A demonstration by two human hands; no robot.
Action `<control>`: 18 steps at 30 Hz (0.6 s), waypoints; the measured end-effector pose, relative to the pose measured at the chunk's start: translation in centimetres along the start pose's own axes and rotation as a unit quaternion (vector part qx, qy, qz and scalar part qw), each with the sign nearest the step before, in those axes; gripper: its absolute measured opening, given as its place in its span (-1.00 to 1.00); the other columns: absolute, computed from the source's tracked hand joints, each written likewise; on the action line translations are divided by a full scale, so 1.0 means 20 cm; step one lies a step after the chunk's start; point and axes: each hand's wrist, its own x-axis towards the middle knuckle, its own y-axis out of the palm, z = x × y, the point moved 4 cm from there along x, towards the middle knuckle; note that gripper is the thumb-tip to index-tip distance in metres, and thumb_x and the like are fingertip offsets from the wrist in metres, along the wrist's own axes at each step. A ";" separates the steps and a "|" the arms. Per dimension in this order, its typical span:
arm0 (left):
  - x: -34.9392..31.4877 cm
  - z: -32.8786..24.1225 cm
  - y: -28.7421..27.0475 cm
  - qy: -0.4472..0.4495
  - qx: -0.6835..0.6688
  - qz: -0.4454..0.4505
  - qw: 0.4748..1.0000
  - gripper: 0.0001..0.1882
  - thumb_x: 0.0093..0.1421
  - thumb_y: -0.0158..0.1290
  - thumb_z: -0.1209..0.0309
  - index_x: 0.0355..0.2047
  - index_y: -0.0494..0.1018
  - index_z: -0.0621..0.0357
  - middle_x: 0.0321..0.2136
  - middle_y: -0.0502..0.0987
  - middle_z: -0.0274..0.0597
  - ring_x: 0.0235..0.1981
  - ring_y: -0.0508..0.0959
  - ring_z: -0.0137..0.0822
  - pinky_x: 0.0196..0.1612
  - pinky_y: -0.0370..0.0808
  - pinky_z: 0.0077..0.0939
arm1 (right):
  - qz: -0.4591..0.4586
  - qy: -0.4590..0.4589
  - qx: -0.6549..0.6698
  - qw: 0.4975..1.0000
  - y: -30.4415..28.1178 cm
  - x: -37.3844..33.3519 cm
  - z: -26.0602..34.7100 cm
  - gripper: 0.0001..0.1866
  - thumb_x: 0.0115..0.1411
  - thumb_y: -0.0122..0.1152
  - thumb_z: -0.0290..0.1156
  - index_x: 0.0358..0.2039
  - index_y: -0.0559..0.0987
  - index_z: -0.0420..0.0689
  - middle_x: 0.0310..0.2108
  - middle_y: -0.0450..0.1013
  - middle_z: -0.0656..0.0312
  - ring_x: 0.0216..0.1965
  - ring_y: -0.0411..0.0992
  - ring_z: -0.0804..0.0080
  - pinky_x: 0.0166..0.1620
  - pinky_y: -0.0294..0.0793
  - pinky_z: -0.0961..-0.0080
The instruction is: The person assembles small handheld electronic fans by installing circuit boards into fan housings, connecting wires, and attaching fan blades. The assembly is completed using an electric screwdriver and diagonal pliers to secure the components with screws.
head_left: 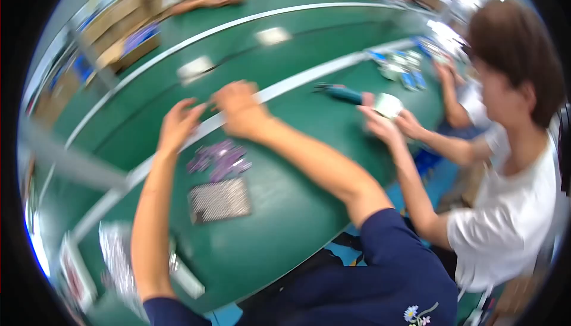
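Observation:
Both my hands reach forward over the pale rail along the far edge of the green table, blurred by motion. My left hand (180,125) has its fingers apart, and nothing shows in it. Close beside it, my right hand (241,111) is bent inward; its fingers are too smeared to read. Just beyond them a white flat piece (196,69) lies on the green belt (238,49). Nearer me, a loose pile of purple parts (221,158) lies on the table, with a grey rectangular tray (220,200) of small, closely set pieces below it.
At my right a co-worker (511,165) holds a round white part (388,106). A teal-handled tool (345,93) and several white-and-blue parts (404,67) lie nearby. Clear plastic bags (119,260) and a white box-like object (187,278) are by my left forearm. Another white piece (273,36) rests on the belt.

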 end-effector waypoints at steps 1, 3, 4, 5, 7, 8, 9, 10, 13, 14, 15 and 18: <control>0.00 0.00 0.01 -0.052 -0.039 0.014 0.998 -0.54 0.29 0.12 0.11 0.06 0.49 0.16 -0.32 0.59 -0.29 -0.43 0.52 -0.52 -0.40 0.47 -0.66 | -0.013 -0.008 0.025 1.000 0.02 -0.01 0.04 -0.57 -0.19 0.19 -0.49 -0.19 0.53 -0.12 -0.23 0.41 0.04 -0.12 0.35 0.04 -0.04 0.30 0.09; 0.03 0.08 -0.07 -0.069 -0.079 0.011 0.994 -0.60 0.31 0.11 0.18 -0.01 0.51 0.23 -0.36 0.59 -0.26 -0.43 0.53 -0.53 -0.37 0.53 -0.65 | 0.068 0.043 0.032 0.996 0.09 0.02 0.13 -0.51 -0.17 0.24 -0.44 -0.11 0.51 -0.14 -0.20 0.37 0.07 -0.07 0.31 0.08 0.01 0.26 0.15; 0.07 0.10 -0.07 -0.062 -0.094 -0.002 0.994 -0.63 0.30 0.12 0.20 -0.07 0.54 0.27 -0.38 0.59 -0.25 -0.42 0.55 -0.51 -0.36 0.55 -0.63 | 0.056 0.055 0.058 0.995 0.08 0.02 0.11 -0.48 -0.17 0.26 -0.42 -0.09 0.50 -0.14 -0.18 0.35 0.08 -0.05 0.29 0.09 0.03 0.24 0.18; 0.11 0.08 -0.02 -0.049 -0.094 0.014 0.994 -0.63 0.30 0.12 0.20 -0.07 0.54 0.27 -0.38 0.59 -0.25 -0.42 0.55 -0.51 -0.36 0.55 -0.63 | 0.048 0.064 0.042 0.996 0.05 0.00 0.05 -0.48 -0.17 0.26 -0.42 -0.09 0.50 -0.14 -0.18 0.35 0.08 -0.05 0.29 0.09 0.03 0.24 0.18; 0.16 0.09 0.06 -0.101 -0.183 0.022 0.978 -0.70 0.30 0.11 0.25 -0.16 0.55 0.26 -0.39 0.59 -0.24 -0.42 0.56 -0.49 -0.32 0.56 -0.62 | 0.029 0.083 0.096 0.992 0.01 -0.04 -0.02 -0.46 -0.16 0.28 -0.40 -0.06 0.48 -0.14 -0.16 0.34 0.10 -0.04 0.26 0.11 0.04 0.22 0.22; 0.18 0.08 0.07 -0.101 -0.182 0.026 0.978 -0.70 0.30 0.11 0.25 -0.16 0.55 0.26 -0.39 0.59 -0.24 -0.42 0.56 -0.49 -0.32 0.56 -0.62 | 0.028 0.086 0.094 0.991 0.01 -0.06 -0.03 -0.46 -0.16 0.28 -0.40 -0.06 0.48 -0.14 -0.16 0.34 0.10 -0.04 0.26 0.11 0.04 0.22 0.22; 0.19 0.09 0.08 -0.136 -0.204 0.047 0.968 -0.74 0.30 0.10 0.28 -0.19 0.55 0.25 -0.39 0.59 -0.23 -0.42 0.57 -0.47 -0.31 0.56 -0.61 | 0.021 0.100 0.088 0.991 0.02 -0.08 -0.04 -0.49 -0.15 0.28 -0.40 -0.09 0.50 -0.16 -0.17 0.35 0.06 -0.05 0.28 0.09 0.03 0.23 0.22; 0.19 0.11 0.05 -0.173 -0.226 0.058 0.957 -0.78 0.30 0.09 0.32 -0.22 0.55 0.24 -0.39 0.60 -0.22 -0.42 0.58 -0.45 -0.30 0.57 -0.60 | 0.015 0.107 0.091 0.990 0.05 -0.07 -0.02 -0.52 -0.13 0.28 -0.39 -0.12 0.51 -0.18 -0.19 0.37 0.02 -0.07 0.29 0.08 0.03 0.24 0.22; 0.38 0.27 -0.06 -0.146 -0.271 -0.004 0.951 -0.78 0.28 0.04 0.40 -0.17 0.54 0.28 -0.36 0.60 -0.17 -0.39 0.60 -0.39 -0.29 0.59 -0.56 | -0.003 0.146 0.041 0.988 0.08 -0.05 -0.08 -0.53 -0.17 0.19 -0.50 -0.12 0.51 -0.16 -0.19 0.40 0.01 -0.08 0.33 0.03 0.00 0.30 0.16; 0.41 0.33 -0.18 -0.134 -0.281 -0.065 0.948 -0.75 0.28 0.03 0.41 -0.12 0.52 0.32 -0.34 0.60 -0.15 -0.38 0.61 -0.36 -0.29 0.60 -0.54 | 0.002 0.167 0.062 0.984 0.09 -0.04 -0.08 -0.48 -0.19 0.16 -0.52 -0.09 0.48 -0.16 -0.19 0.41 0.02 -0.09 0.34 0.02 0.01 0.32 0.14; 0.41 0.31 -0.22 -0.091 -0.239 -0.136 0.957 -0.65 0.26 0.05 0.44 0.02 0.46 0.36 -0.25 0.60 -0.07 -0.34 0.63 -0.28 -0.27 0.62 -0.48 | -0.067 0.140 0.069 0.986 0.02 -0.06 -0.08 -0.47 -0.20 0.14 -0.54 -0.09 0.48 -0.16 -0.23 0.43 0.04 -0.11 0.35 0.02 0.00 0.33 0.13; 0.42 0.29 -0.43 -0.029 0.182 -0.192 0.964 -0.53 0.22 0.12 0.30 0.11 0.44 0.20 -0.06 0.59 0.01 -0.14 0.63 -0.25 -0.11 0.58 -0.37 | 0.039 0.177 0.037 0.983 -0.08 -0.02 -0.02 -0.43 -0.11 0.26 -0.42 0.01 0.41 -0.10 -0.06 0.33 0.04 -0.01 0.29 0.00 0.03 0.30 0.12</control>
